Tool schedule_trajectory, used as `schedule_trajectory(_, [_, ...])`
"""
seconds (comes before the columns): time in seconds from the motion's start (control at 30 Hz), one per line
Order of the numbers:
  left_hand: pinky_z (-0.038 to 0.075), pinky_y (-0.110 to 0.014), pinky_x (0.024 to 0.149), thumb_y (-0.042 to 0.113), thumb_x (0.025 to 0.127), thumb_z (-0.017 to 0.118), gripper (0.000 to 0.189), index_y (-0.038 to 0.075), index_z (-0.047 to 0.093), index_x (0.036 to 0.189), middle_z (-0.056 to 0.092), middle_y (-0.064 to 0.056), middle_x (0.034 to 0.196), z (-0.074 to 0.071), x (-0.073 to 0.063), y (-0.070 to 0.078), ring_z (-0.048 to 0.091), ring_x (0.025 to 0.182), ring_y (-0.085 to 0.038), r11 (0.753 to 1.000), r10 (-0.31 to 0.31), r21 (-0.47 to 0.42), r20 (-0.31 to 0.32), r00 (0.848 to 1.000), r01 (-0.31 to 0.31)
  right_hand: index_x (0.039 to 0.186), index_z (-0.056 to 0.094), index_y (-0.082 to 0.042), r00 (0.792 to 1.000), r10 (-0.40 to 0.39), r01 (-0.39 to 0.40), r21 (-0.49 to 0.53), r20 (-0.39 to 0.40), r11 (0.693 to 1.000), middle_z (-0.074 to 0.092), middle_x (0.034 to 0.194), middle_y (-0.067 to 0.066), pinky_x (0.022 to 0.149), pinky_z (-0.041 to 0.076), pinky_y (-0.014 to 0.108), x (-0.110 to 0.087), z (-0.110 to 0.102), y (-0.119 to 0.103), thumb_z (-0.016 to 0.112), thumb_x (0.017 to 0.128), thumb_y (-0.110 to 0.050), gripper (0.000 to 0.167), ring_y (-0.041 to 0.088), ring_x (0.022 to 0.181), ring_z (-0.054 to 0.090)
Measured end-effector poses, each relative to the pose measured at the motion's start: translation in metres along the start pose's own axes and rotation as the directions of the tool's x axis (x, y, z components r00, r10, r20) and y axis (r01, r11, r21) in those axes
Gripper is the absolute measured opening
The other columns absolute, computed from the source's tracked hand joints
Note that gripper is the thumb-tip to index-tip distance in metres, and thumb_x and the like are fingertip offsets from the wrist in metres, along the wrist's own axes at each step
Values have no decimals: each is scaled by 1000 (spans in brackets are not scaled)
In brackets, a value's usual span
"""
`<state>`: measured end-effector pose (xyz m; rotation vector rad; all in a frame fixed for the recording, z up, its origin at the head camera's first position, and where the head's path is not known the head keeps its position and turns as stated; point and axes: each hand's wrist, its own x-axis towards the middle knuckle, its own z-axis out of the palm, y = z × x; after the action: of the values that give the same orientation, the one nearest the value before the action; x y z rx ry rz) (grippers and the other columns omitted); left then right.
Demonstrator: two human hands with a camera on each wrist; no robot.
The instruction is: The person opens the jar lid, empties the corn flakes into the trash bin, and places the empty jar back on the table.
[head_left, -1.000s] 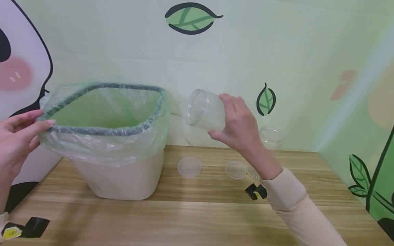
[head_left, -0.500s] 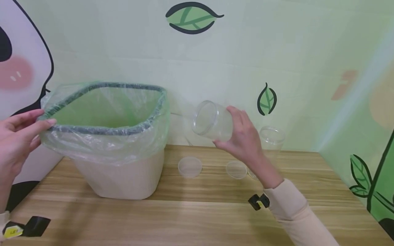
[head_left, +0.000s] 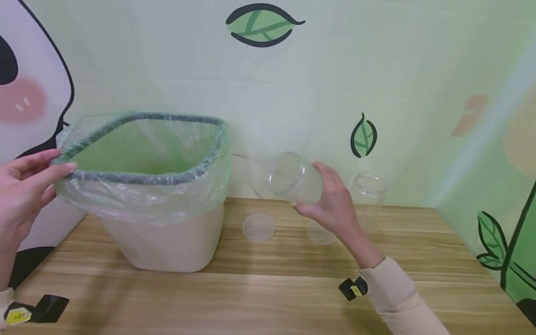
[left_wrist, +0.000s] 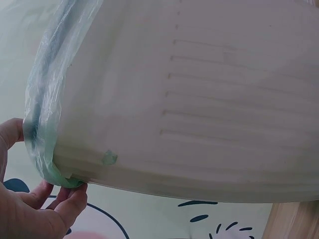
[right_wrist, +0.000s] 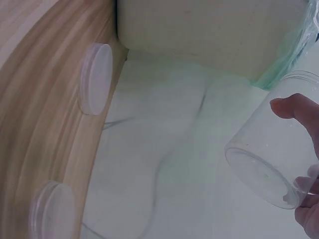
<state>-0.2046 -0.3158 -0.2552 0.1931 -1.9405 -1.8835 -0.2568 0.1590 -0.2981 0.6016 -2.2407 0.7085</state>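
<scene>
A pale waste bin (head_left: 167,246) stands on the table at left, with a green translucent bin liner (head_left: 150,200) folded over its dark rim. My left hand (head_left: 25,190) pinches the bin's left rim through the liner, thumb on one side and fingers on the other. In the left wrist view its fingers (left_wrist: 72,204) sit at the liner-covered corner. Right of the bin, my right hand (head_left: 335,200) holds a clear plastic jar (head_left: 301,181) in the air, tilted, lidless, mouth toward the bin. Nothing shows inside the jar (right_wrist: 269,134) in the right wrist view.
Two clear round lids, a left one (head_left: 258,227) and a right one (head_left: 321,233), lie on the wooden table (head_left: 268,302). A second clear jar (head_left: 370,186) stands behind my right wrist. The printed wall (head_left: 268,93) rises right behind the table.
My right hand has come down and slightly right with the jar, away from the bin. The left hand keeps its hold on the rim, and the bin has stayed put.
</scene>
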Motion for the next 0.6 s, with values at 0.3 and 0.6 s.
schedule_trajectory(0.3, [46,-7,56,24,77,72,33,27,53,103,44,8,98,1,-2,2,51,74,4,1000,0,11,-3,1000,0,125,44,2,993,111,-115,96,50,989,55,117,19,82,48,50,-14,9,6,88,48,-20,92,34,102,53])
schedule_trajectory(0.6, [46,-6,56,25,77,72,32,27,53,103,44,8,98,1,-2,1,51,74,4,1000,-2,29,-11,1000,3,125,45,1,968,227,-242,169,103,955,55,118,18,84,47,47,-24,19,12,88,48,-18,90,32,103,53])
